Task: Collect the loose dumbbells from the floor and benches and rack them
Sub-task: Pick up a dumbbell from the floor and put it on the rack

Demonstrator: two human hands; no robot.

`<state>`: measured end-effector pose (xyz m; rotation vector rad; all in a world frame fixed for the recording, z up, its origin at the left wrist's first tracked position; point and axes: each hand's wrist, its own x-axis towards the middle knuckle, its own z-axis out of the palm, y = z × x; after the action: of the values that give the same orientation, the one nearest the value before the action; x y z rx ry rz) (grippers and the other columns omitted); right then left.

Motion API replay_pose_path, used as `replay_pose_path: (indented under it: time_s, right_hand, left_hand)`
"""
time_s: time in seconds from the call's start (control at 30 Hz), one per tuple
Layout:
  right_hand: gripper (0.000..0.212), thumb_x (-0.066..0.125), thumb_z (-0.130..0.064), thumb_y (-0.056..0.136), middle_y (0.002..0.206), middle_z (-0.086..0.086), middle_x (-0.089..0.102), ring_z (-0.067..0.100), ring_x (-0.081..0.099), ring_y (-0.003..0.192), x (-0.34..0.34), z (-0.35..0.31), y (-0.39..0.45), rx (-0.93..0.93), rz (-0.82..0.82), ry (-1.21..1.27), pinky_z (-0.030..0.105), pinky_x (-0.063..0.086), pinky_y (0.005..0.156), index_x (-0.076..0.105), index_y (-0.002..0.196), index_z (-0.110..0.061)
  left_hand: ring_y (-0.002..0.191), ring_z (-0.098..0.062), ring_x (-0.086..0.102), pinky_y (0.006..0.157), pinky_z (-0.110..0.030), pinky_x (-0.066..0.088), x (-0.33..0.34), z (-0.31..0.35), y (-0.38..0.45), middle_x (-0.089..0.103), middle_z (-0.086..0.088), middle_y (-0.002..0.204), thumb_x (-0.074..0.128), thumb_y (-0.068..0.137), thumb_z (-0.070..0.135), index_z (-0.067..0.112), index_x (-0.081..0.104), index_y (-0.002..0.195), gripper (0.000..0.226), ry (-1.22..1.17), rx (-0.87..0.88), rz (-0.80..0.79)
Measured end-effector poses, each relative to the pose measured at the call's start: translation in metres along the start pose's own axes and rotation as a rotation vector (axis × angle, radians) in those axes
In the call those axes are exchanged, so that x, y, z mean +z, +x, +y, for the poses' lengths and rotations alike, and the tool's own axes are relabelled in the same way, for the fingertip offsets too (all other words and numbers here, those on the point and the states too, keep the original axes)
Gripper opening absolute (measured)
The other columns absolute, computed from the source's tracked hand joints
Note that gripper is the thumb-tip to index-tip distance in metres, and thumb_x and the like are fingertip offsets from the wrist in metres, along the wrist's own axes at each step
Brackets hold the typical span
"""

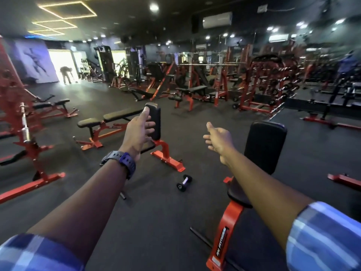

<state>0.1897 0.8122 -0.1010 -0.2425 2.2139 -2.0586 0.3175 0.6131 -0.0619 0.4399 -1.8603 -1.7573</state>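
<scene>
From the head view, my left hand (139,132) and right hand (218,139) reach forward with fingers loose, holding nothing. The dumbbell (184,183) lies on the dark floor (136,222) at 6 o'clock of my hands, between the upright bench (156,133) and the near bench (261,149) (open floor around it). The rack (273,83) at 1 o'clock looks stocked, though blurred.

Barbell (212,64) racked; bent person (66,74) by doorway.
</scene>
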Motion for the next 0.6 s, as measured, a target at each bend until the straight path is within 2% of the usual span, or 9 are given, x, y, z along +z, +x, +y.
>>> replay_pose_path:
  time_s: [0.07,0.17,0.3,0.47,0.53,0.6]
  right_hand:
    - [0.040,0.052,-0.052,0.096,0.094,0.001,0.070,0.022,0.071,0.097,0.014,0.004,0.046,-0.002,0.014,0.005,0.039,0.056,0.091,0.060,0.103,-0.014]
    - [0.041,0.052,-0.052,0.097,0.100,0.007,0.073,0.017,0.062,0.084,0.034,0.008,0.113,0.017,0.033,0.014,0.035,0.055,0.080,0.061,0.104,-0.013]
    - [0.045,0.051,-0.053,0.096,0.095,0.004,0.072,0.018,0.062,0.081,0.067,0.012,0.199,0.043,0.053,0.007,0.039,0.056,0.083,0.063,0.107,-0.011]
    - [0.046,0.052,-0.055,0.095,0.095,0.003,0.073,0.017,0.063,0.083,0.114,0.036,0.292,0.093,0.056,-0.028,0.041,0.057,0.090,0.063,0.107,-0.012]
    - [0.045,0.052,-0.055,0.095,0.097,0.003,0.073,0.017,0.064,0.084,0.132,0.050,0.331,0.112,0.084,-0.047,0.039,0.057,0.086,0.062,0.106,-0.012]
    - [0.042,0.052,-0.053,0.096,0.094,0.004,0.072,0.016,0.062,0.082,0.148,0.065,0.363,0.133,0.106,-0.049,0.033,0.055,0.076,0.061,0.103,-0.012]
  left_hand:
    - [0.117,-0.025,0.061,0.104,-0.048,0.046,0.006,-0.009,0.047,0.063,-0.009,0.130,0.043,0.095,0.064,0.011,0.053,0.139,0.070,-0.005,0.003,-0.009]
    - [0.116,-0.025,0.061,0.103,-0.047,0.046,0.011,-0.017,0.114,0.063,-0.009,0.130,0.043,0.094,0.066,0.011,0.053,0.139,0.071,-0.009,-0.010,-0.023]
    - [0.113,-0.024,0.063,0.102,-0.047,0.047,0.014,-0.033,0.202,0.066,-0.007,0.126,0.043,0.094,0.067,0.013,0.056,0.136,0.069,-0.009,-0.009,-0.029]
    - [0.113,-0.023,0.062,0.096,-0.041,0.048,0.016,-0.077,0.307,0.066,-0.007,0.125,0.042,0.095,0.065,0.014,0.057,0.134,0.066,-0.021,-0.067,-0.056]
    - [0.111,-0.023,0.062,0.091,-0.038,0.047,0.017,-0.098,0.355,0.066,-0.005,0.123,0.042,0.096,0.064,0.014,0.057,0.133,0.064,-0.024,-0.098,-0.067]
    - [0.104,-0.019,0.061,0.087,-0.037,0.045,0.017,-0.118,0.398,0.066,-0.003,0.116,0.044,0.096,0.063,0.014,0.059,0.128,0.060,-0.039,-0.117,-0.082]
